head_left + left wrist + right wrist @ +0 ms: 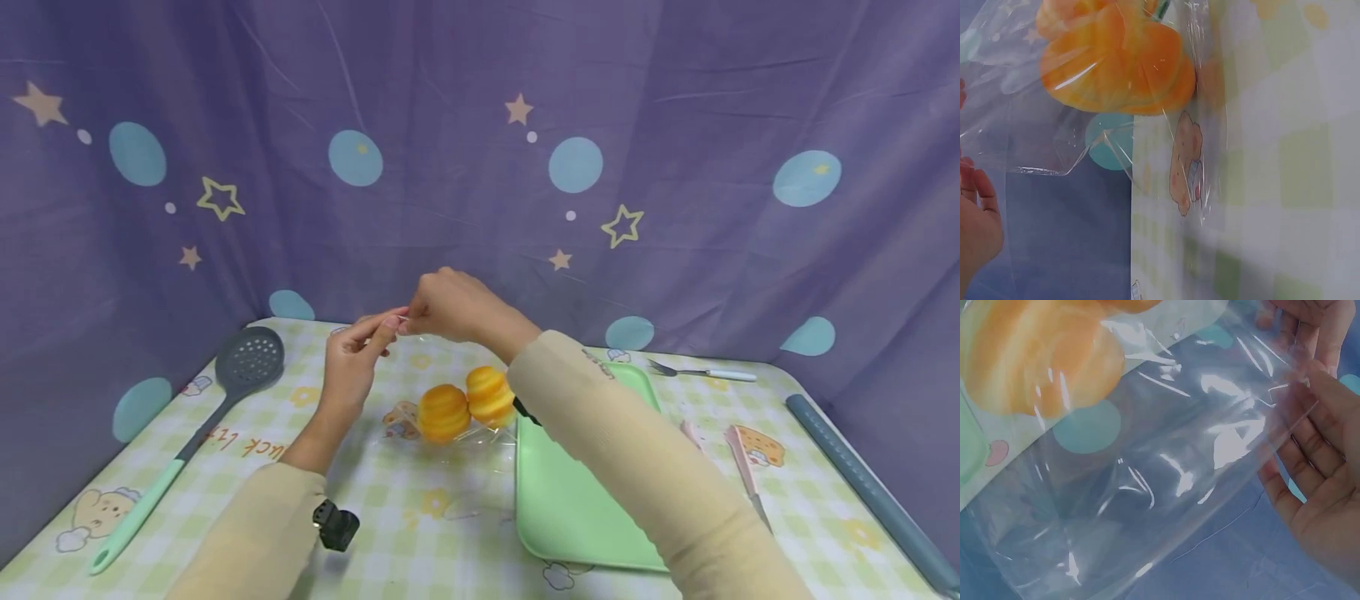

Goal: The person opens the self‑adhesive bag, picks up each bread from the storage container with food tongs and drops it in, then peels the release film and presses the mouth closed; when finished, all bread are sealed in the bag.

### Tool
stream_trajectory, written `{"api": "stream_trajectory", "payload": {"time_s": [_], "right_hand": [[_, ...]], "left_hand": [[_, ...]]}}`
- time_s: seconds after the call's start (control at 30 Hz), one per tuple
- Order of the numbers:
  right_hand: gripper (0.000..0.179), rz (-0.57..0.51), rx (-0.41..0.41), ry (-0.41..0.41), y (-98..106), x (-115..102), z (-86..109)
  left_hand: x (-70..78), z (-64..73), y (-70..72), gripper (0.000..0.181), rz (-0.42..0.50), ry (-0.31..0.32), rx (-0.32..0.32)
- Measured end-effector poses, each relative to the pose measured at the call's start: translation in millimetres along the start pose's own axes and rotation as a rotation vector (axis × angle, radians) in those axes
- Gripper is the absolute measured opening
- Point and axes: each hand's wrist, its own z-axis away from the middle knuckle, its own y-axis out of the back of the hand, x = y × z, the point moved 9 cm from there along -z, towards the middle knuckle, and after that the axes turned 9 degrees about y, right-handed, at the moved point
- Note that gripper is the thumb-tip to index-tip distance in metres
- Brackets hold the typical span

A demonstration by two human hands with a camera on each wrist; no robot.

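Observation:
Two ridged orange-yellow pumpkins (442, 414) lie side by side inside a clear plastic bag (1166, 475) at the middle of the table. A bit of green stem shows on one in the left wrist view. Beyond the pumpkins, the bag's edge is raised off the table. My left hand (351, 367) pinches that edge between thumb and fingers. Right beside it, my right hand (457, 308) pinches the same edge, its fingertips meeting the left ones. In the right wrist view the stretched film shines between the pumpkins and my hands.
A light green tray (577, 508) lies right of the bag, under my right forearm. A slotted turner (251, 360) lies at the left. Farther right are a fork (701, 372), a pink-handled knife (742, 462) and a long dark blue-grey box (862, 483). A purple curtain (465, 75) closes the back.

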Motion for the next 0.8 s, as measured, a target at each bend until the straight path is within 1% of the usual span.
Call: {"api": "stream_trajectory", "payload": {"time_s": [0.1, 0.17, 0.27, 0.37, 0.53, 0.7, 0.8], "right_hand": [[0.025, -0.007, -0.042, -0.011, -1.9, 1.9, -2.1], [0.025, -0.017, -0.063, -0.011, -3.4, 3.9, -2.7], [0.026, -0.032, -0.084, 0.003, -5.8, 7.9, -2.0], [0.025, -0.072, -0.097, 0.011, -7.8, 12.1, 1.3], [0.021, -0.138, -0.106, -0.008, -8.5, 19.4, 8.7], [0.023, -0.151, -0.117, -0.040, -10.9, 27.9, 15.9], [0.023, -0.149, -0.112, -0.051, -12.2, 32.9, 20.9]], "left_hand": [[-2.2, -0.4, -1.1, 0.025, 0.026, 0.010, -0.008], [-4.4, -0.1, -2.0, 0.027, 0.034, 0.028, -0.019], [-7.1, 0.8, -4.3, 0.028, 0.040, 0.060, -0.046], [-7.3, 1.7, -7.3, 0.029, 0.042, 0.079, -0.063], [-6.4, 1.6, -9.1, 0.030, 0.033, 0.087, -0.046], [-5.3, 1.2, -5.7, 0.030, 0.032, 0.086, -0.013], [-4.6, 1.1, -4.4, 0.030, 0.032, 0.078, -0.010]]}}
